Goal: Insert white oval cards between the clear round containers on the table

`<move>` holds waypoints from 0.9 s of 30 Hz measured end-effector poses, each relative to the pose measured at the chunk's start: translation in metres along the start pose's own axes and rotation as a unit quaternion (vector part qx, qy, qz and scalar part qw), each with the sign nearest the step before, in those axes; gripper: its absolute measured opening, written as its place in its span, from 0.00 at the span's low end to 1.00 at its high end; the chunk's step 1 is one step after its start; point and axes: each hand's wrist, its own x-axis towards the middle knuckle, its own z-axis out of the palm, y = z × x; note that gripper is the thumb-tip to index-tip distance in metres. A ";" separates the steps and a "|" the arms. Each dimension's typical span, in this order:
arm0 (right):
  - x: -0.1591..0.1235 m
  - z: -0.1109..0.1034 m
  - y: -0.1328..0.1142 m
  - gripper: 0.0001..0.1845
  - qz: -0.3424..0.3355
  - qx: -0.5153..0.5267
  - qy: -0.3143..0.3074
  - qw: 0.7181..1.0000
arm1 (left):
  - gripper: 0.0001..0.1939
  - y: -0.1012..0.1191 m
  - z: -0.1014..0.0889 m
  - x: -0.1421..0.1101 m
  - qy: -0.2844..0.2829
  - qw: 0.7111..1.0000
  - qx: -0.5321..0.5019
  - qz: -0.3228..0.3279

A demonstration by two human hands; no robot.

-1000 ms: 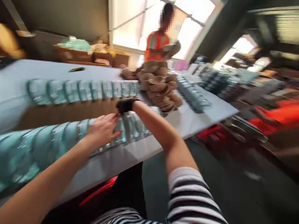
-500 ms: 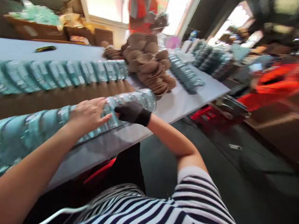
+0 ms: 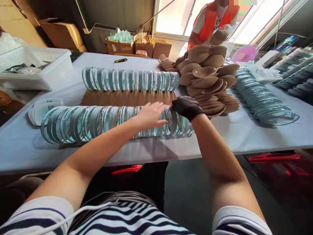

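Note:
A long row of round, clear glass-like discs (image 3: pixel 73 125), standing on edge, lies along the near side of the table. My left hand (image 3: pixel 151 115) is bare and rests on top of this row right of its middle, fingers stretched out. Close to the row's right end, my right hand (image 3: pixel 187 107) wears a dark knit glove, its fingers curled in against the discs. What they pinch, if anything, is hidden. Behind the near row runs a second row of similar discs (image 3: pixel 132 80), with brown cardboard (image 3: pixel 127 98) between the two.
Brown oval pads (image 3: pixel 205 76) are heaped right of the rows, with another row of discs (image 3: pixel 266 98) beyond. A white basket (image 3: pixel 58 68) stands far left. A yellow-black cutter (image 3: pixel 120 60) lies at the back. Across the table is a person in an orange vest (image 3: pixel 210 21).
My view has swung left and steadied, bringing the white basket and the row's left end into sight. Both hands stay on the near row, the gloved one nearer its right end.

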 end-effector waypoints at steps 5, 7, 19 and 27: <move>0.071 -0.026 -0.010 0.20 -0.146 -0.069 -0.149 0.976 | 0.39 0.002 0.014 0.004 0.003 1.000 0.024 0.000; 0.067 -0.031 -0.018 0.20 -0.148 -0.102 -0.135 0.974 | 0.39 0.000 0.013 0.003 0.002 1.000 0.027 0.004; -0.120 0.114 -0.034 0.17 -0.001 0.134 0.035 0.990 | 0.37 0.001 0.007 0.001 -0.015 1.000 0.011 -0.007; -0.085 0.063 0.024 0.22 0.044 0.134 0.149 0.979 | 0.44 0.025 -0.003 0.031 -0.023 1.000 -0.004 0.012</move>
